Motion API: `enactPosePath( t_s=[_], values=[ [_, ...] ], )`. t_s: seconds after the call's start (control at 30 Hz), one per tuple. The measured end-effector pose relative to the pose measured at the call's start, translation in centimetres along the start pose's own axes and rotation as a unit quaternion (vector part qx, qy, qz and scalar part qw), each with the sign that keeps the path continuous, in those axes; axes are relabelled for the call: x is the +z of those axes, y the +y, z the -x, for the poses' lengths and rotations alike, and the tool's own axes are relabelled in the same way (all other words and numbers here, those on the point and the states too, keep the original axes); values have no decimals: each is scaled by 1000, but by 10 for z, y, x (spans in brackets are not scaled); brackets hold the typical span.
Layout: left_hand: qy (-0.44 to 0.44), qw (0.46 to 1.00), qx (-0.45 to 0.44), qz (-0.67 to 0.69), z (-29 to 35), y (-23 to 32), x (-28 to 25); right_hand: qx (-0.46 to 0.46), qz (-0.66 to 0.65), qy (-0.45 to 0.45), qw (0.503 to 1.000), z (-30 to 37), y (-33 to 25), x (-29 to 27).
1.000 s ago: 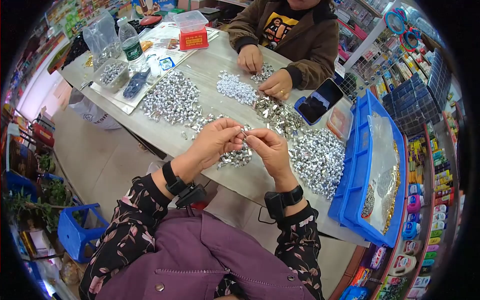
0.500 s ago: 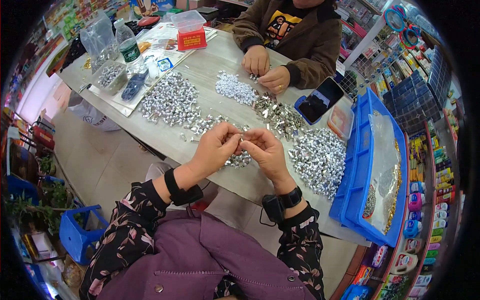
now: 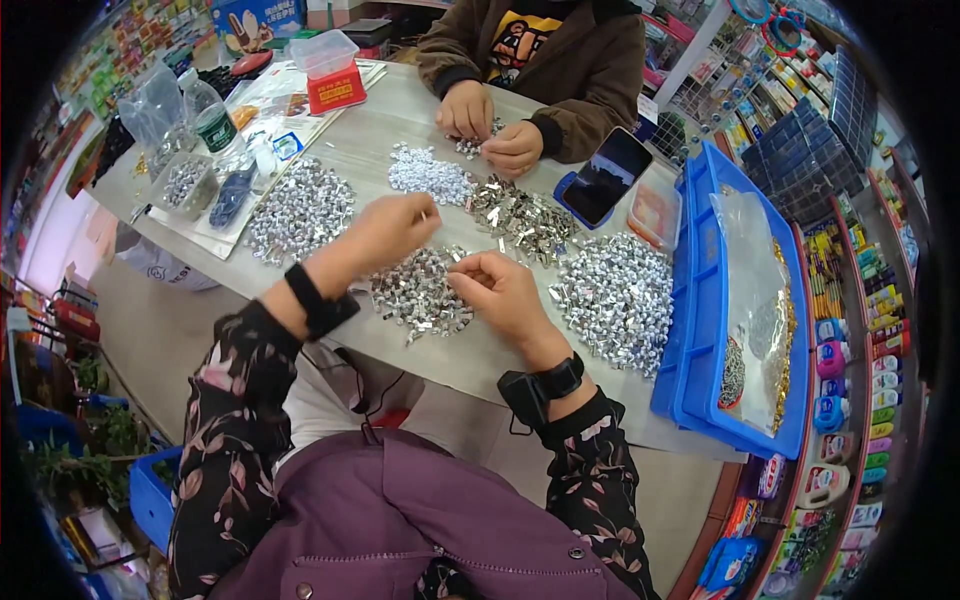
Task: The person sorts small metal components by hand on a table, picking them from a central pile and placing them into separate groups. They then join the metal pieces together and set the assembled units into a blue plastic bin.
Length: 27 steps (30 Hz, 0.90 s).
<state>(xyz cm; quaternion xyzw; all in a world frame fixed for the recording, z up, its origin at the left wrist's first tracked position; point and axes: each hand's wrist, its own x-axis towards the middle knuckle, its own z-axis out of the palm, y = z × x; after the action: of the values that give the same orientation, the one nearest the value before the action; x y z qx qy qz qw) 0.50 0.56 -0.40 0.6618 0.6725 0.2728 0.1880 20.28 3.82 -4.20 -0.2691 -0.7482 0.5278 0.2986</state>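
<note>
My left hand (image 3: 392, 232) hangs over the table just short of a heap of small white pieces (image 3: 430, 174), its fingers curled together. Whatever its fingertips hold, if anything, is too small to make out. My right hand (image 3: 505, 297) is closed in a pinch, thumb against forefinger, beside a pile of small silver-and-white pieces (image 3: 420, 295); I cannot make out what is in the pinch. Between the white heap and my right hand spreads a pile of shiny metal pieces (image 3: 522, 218). More silver-and-white pieces form a heap on the right (image 3: 615, 300) and another on the left (image 3: 300, 208).
Across the table (image 3: 350, 340), another person's hands (image 3: 490, 130) work at small pieces. A phone (image 3: 607, 175) leans on a blue stand. Blue crates (image 3: 690, 300) line the right edge. A bottle (image 3: 208, 112), a plastic tub (image 3: 190, 185) and a red scale (image 3: 337, 88) stand at far left.
My hands were together, fingertips meeting over the near pile; now they are apart. The left has moved up toward the white pieces, while the right stays by the near pile. The view has shifted.
</note>
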Motion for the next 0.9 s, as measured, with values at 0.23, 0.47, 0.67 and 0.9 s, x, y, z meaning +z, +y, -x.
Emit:
enactPosePath(
  t_s=[0.23,0.47,0.67,0.9],
  values=[
    [32,985,91,-141,-57,-27,22,-42,176,132,975,-10,16,-50],
    [13,975,105,-195,-68,-43,33,-18,328,109,938,-9,14,-40],
    [-3,975,111,-192,-57,-38,28,-89,362,112,921,-8,16,-33],
    [-39,960,-42,275,-16,-7,-10,-79,383,114,913,-11,15,-29]
  ],
)
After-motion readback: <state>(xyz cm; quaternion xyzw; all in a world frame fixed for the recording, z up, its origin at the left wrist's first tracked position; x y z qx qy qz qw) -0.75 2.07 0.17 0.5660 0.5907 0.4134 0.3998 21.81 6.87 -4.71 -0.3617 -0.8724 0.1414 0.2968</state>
